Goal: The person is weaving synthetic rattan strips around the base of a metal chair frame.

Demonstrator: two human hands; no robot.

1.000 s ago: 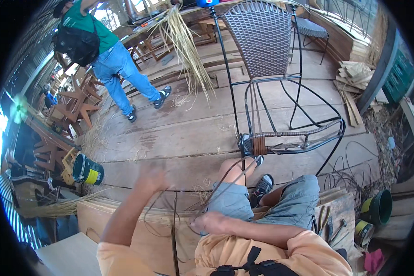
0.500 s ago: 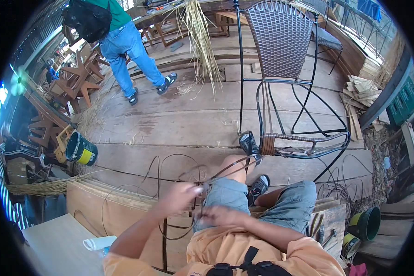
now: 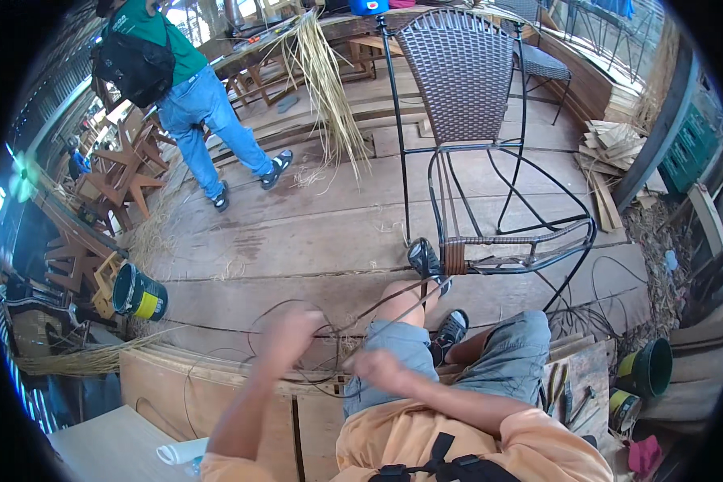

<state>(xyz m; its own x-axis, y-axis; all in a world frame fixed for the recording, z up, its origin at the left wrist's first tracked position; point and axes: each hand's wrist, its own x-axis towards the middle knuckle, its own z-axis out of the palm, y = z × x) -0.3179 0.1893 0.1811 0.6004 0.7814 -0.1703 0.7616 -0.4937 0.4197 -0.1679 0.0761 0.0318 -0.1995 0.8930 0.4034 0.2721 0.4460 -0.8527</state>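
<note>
A metal chair frame (image 3: 523, 211) stands in front of me, its back woven in dark brown (image 3: 464, 76) and its seat open. Brown strip is wrapped tightly around the near left corner of the seat (image 3: 455, 258). From there long, thin brown weaving strips (image 3: 381, 303) run toward my hands. My left hand (image 3: 291, 336), blurred by motion, is closed like a fist where one strip arrives. Close to my thigh, my right hand (image 3: 380, 371) has its fingers curled around a strip. Loose loops of strip hang below and beside both hands.
A person in blue jeans (image 3: 207, 100) stands at the far left. Pale fibres (image 3: 323, 92) hang off a workbench. A dark bucket (image 3: 139, 292) is on the left; another bucket (image 3: 646, 368) and hand tools (image 3: 569, 398) lie right. Wood scraps (image 3: 610, 149) are piled beyond the chair.
My left hand has moved slightly left, away from my right hand. The strips between my hands and the chair have shifted. The whole view has swung a little.
</note>
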